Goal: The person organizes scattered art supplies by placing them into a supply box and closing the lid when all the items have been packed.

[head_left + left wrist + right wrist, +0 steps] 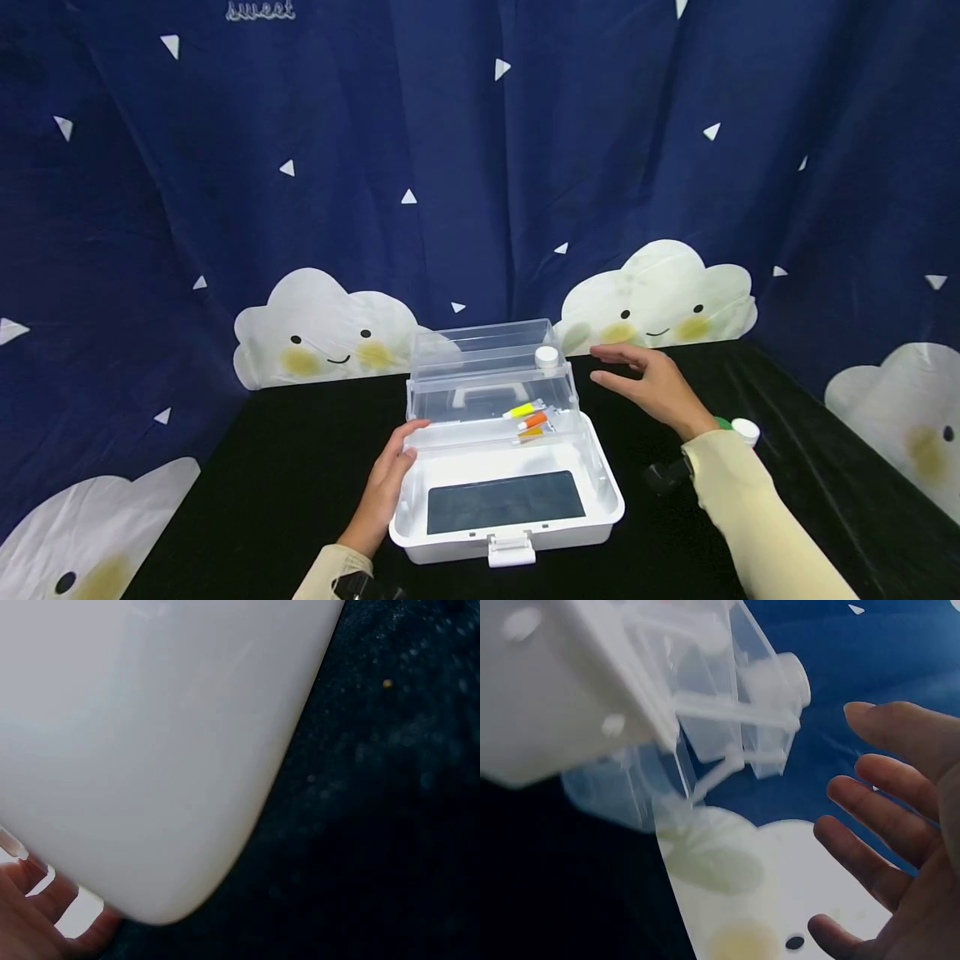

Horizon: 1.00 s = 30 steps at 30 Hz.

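Observation:
A white storage box (507,537) with clear fold-out trays (480,367) stands open on the black cloth, its front latch facing me. My left hand (384,492) grips the box's left side, thumb over the rim. In the left wrist view, its fingers (45,900) lie along the outer wall. A white-capped container (547,358) sits in the upper tray at the right end. Beside it, my right hand (651,387) hovers with fingers spread apart, holding nothing. Yellow, red-orange and amber paint tubes (534,421) lie in the lower tray.
A white cap (746,430) and a green one (723,423) show behind my right wrist. A dark rectangular panel (506,502) covers the box floor. Black cloth (315,450) covers the table, and a blue curtain (465,167) with clouds hangs behind.

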Each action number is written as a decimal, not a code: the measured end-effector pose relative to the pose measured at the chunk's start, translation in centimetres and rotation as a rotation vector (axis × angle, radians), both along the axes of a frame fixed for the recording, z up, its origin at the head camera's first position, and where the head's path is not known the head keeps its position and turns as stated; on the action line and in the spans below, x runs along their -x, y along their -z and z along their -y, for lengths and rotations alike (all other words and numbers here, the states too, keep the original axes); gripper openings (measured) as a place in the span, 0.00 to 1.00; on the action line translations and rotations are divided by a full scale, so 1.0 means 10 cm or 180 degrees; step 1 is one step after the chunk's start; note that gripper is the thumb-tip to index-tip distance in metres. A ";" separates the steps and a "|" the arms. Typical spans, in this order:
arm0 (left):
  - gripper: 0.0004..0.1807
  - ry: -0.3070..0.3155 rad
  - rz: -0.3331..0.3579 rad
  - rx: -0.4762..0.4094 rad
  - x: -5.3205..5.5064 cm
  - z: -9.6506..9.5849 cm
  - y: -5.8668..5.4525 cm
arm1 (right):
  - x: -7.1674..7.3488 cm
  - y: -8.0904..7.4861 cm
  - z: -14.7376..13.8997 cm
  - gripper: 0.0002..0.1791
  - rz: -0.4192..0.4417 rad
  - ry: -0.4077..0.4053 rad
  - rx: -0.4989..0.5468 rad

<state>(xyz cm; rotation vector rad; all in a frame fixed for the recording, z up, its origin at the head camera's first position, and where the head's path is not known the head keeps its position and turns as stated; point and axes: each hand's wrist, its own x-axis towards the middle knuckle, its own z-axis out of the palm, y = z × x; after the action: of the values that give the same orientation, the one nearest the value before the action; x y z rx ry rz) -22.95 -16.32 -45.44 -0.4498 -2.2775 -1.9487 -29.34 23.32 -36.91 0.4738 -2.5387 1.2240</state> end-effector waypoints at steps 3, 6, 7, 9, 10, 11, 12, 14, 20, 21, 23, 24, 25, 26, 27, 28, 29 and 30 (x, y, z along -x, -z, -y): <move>0.19 0.0015 -0.0032 0.0001 0.00 -0.01 0.00 | -0.05 0.05 -0.17 0.27 -0.0044 0.0065 -0.0034; 0.20 0.0022 -0.0069 0.0010 -0.01 0.00 0.00 | -0.10 0.11 -0.34 0.26 -0.0038 0.0129 -0.0032; 0.20 0.0026 -0.0074 0.0004 -0.01 0.00 0.00 | -0.12 0.13 -0.39 0.26 -0.0029 0.0152 -0.0039; 0.20 0.0016 -0.0063 0.0013 -0.01 0.01 -0.01 | -0.15 0.17 -0.50 0.26 0.0035 0.0232 -0.0034; 0.20 0.0022 -0.0061 0.0008 -0.01 0.01 -0.01 | -0.17 0.18 -0.56 0.25 0.0061 0.0275 -0.0034; 0.20 0.0023 -0.0050 0.0011 -0.01 0.01 -0.01 | -0.19 0.20 -0.61 0.25 0.0087 0.0314 -0.0029; 0.20 0.0024 -0.0035 0.0005 -0.01 0.01 -0.01 | -0.20 0.21 -0.67 0.25 0.0109 0.0344 -0.0043; 0.20 0.0018 -0.0011 0.0004 -0.01 0.00 -0.01 | -0.23 0.21 -0.77 0.24 0.0153 0.0428 -0.0075; 0.20 0.0039 0.0026 0.0020 -0.01 -0.01 -0.02 | -0.30 0.19 -1.03 0.26 0.0333 0.0553 -0.0108; 0.20 0.0044 0.0021 0.0028 -0.01 -0.01 -0.02 | -0.30 0.18 -1.07 0.27 0.0388 0.0584 -0.0086; 0.20 0.0052 -0.0003 0.0028 -0.02 -0.01 -0.02 | -0.30 0.18 -1.13 0.29 0.0489 0.0633 -0.0050; 0.20 0.0047 -0.0014 0.0041 -0.02 -0.01 -0.02 | -0.30 0.19 -1.16 0.30 0.0534 0.0659 -0.0036; 0.20 0.0050 -0.0016 0.0045 -0.02 -0.01 -0.02 | -0.30 0.19 -1.20 0.31 0.0571 0.0679 -0.0020; 0.20 0.0054 -0.0030 0.0049 -0.02 0.00 -0.03 | -0.30 0.20 -1.23 0.31 0.0596 0.0699 -0.0008; 0.20 0.0056 -0.0038 0.0050 -0.02 0.00 -0.03 | -0.30 0.20 -1.27 0.32 0.0605 0.0702 -0.0003; 0.20 0.0064 -0.0043 0.0047 -0.02 0.00 -0.03 | -0.31 0.21 -1.30 0.32 0.0612 0.0699 0.0000; 0.20 0.0074 -0.0044 0.0045 -0.02 0.00 -0.03 | -0.31 0.22 -1.34 0.32 0.0637 0.0700 0.0013; 0.20 0.0082 -0.0042 0.0046 -0.02 0.00 -0.03 | -0.32 0.23 -1.38 0.32 0.0650 0.0702 0.0010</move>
<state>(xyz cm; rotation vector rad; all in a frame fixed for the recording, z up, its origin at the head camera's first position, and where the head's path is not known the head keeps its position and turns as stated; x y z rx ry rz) -22.78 -16.33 -45.10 -0.4945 -2.2904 -1.9363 -26.15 37.15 -39.20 0.0661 -2.6685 1.2487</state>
